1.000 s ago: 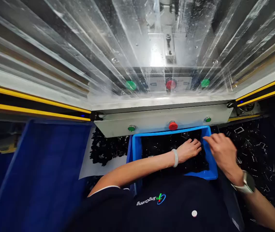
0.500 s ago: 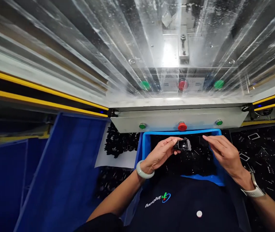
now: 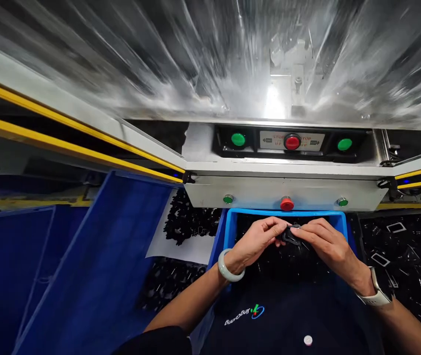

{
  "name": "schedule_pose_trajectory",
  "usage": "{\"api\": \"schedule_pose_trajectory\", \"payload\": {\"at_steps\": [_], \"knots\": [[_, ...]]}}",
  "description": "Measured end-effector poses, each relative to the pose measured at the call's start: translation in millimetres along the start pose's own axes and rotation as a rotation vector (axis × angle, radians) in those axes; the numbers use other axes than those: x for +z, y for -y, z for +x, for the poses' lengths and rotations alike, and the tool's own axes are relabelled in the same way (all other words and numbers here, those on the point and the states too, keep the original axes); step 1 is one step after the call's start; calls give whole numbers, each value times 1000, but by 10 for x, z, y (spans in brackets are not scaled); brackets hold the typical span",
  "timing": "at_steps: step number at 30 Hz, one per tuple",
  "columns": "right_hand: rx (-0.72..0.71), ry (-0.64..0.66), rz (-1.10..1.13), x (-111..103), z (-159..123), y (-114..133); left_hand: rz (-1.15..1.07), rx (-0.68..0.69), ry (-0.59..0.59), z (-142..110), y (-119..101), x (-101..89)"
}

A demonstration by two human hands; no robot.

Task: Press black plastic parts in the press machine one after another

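Observation:
Above the blue bin (image 3: 286, 213), my left hand (image 3: 260, 241) pinches a small black watch-case-like part (image 3: 290, 236) between thumb and fingers. Opposite it, my right hand (image 3: 328, 246) is closed with its fingertips on the same part, which they partly cover. The two hands nearly meet there. Dark glossy pieces (image 3: 280, 268) fill the bin below, too dim to tell apart.
A machine front stands ahead with a red button (image 3: 287, 203) and green buttons (image 3: 228, 199). Above it hangs a clear guard (image 3: 203, 98). Black parts lie on white paper (image 3: 180, 250) at left. Thin frames (image 3: 380, 260) lie among dark pieces at right.
My right hand has moved left onto the part in my left hand. The clear guard's lower edge has risen, uncovering the inner buttons. The view has shifted slightly.

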State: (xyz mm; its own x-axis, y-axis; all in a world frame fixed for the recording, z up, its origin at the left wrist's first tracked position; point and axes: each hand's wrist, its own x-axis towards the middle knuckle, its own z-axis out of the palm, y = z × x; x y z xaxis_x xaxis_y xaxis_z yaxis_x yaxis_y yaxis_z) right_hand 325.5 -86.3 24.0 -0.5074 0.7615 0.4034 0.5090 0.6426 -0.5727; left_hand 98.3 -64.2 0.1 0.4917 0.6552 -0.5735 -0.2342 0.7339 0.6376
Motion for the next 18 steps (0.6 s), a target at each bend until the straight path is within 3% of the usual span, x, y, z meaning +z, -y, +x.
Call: {"api": "schedule_pose_trajectory", "payload": {"at_steps": [3,7,10,13,16,18], "knots": [[-35,-22,-15,-5,4,-37,-2,-16,44,57,-27,24],[-44,50,-226,-33,51,-96,98,59,17,116,-164,16],[-66,84,-213,-184,356,-153,154,157,-11,115,-417,-31],[12,-26,-110,-406,1104,-262,198,342,-20,138,-802,-74],[268,-215,-386,-540,2188,-498,282,594,-130,301,-1260,-94],[498,-232,-525,-570,2886,-726,335,742,-226,495,-1586,-93]]}}
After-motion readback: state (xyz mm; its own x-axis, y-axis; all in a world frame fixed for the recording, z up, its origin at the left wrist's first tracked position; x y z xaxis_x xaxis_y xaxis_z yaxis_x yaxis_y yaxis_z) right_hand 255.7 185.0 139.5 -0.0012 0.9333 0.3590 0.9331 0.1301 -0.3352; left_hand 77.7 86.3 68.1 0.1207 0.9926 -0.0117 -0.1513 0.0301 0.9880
